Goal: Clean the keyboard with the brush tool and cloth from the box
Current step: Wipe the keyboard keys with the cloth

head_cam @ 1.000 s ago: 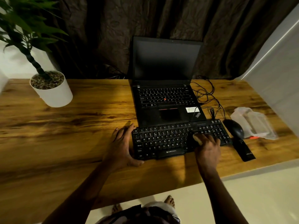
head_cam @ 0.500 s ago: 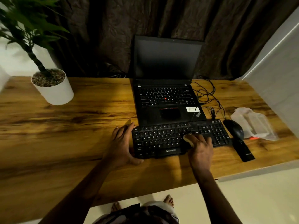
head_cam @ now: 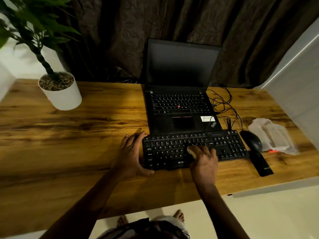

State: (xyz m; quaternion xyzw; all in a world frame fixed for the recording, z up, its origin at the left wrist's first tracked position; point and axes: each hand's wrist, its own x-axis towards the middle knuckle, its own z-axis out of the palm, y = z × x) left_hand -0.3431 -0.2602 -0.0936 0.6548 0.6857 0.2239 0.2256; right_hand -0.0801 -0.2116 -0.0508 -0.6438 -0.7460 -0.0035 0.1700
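A black keyboard [head_cam: 224, 145] lies on the wooden table [head_cam: 86, 135], just in front of an open laptop [head_cam: 179, 104]. My left hand [head_cam: 131, 154] grips the keyboard's left end, thumb on the front edge and fingers along the side. My right hand [head_cam: 205, 161] lies on the middle keys, its fingers curled over a small pale thing that looks like the cloth [head_cam: 191, 150]. Most of the cloth is hidden under my fingers. I cannot make out a brush tool.
A black mouse [head_cam: 252, 141] sits right of the keyboard, with a flat black box [head_cam: 262, 165] in front of it and clear plastic packaging [head_cam: 274, 137] beyond. Cables [head_cam: 224, 104] trail beside the laptop. A potted plant [head_cam: 60, 90] stands at the back left.
My right hand has slid left with the pale cloth, from the keyboard's right part to its middle keys. My left hand has stayed on the left end.
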